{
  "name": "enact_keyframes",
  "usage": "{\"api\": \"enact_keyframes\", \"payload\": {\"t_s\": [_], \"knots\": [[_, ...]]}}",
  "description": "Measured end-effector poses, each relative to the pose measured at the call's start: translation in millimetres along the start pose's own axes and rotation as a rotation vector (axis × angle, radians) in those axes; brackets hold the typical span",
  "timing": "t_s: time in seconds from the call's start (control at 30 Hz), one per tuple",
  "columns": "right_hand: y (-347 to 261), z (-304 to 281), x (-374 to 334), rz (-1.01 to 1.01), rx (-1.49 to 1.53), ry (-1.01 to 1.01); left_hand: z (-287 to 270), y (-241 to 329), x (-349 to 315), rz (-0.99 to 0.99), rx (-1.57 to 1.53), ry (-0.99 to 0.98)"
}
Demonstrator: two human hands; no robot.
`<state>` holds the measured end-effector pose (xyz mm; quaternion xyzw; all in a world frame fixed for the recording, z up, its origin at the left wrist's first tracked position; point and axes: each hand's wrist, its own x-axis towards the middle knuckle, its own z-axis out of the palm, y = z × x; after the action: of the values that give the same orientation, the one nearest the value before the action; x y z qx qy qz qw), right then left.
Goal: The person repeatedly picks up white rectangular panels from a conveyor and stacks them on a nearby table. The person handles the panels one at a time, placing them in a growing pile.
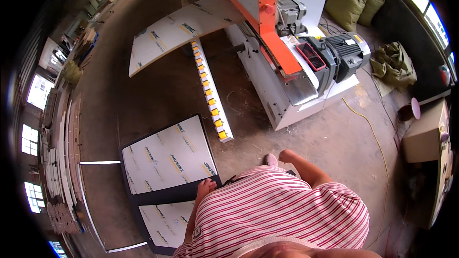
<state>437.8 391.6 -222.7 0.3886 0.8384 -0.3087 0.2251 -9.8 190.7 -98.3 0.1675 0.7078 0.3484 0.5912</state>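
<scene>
My left hand (206,187) hangs at my side with its fingers loosely apart and nothing in it. It is nearest to a film-covered white panel (167,157) lying low on a dark sheet (179,192), though I cannot tell whether it touches. A second white panel (165,222) lies closer to me, partly behind my left arm. My right hand (287,156) is curled closed beside a pink shoe (271,159), with no object showing in it. Ahead, a large white panel (186,26) lies across a rail with yellow rollers (209,91), reaching the machine.
The machine has an orange guard (283,52) and a dark motor (346,50) at right. A yellow hose (368,122) runs over the floor. Sacks (345,2) stand by the far right wall, and a brown cabinet (423,136) stands right. Long boards (62,162) are stacked left.
</scene>
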Motion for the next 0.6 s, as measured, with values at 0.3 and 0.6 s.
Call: {"api": "enact_keyframes", "payload": {"t_s": [0.3, 0.6], "knots": [[-1, -8, -26, 0.081, 0.157, 0.049, -1, 54, -6, 0.008, -0.176, 0.063], [14, -4, -47, 0.251, 0.398, 0.004, -10, 110, 38, 0.116, -0.451, 0.015]]}}
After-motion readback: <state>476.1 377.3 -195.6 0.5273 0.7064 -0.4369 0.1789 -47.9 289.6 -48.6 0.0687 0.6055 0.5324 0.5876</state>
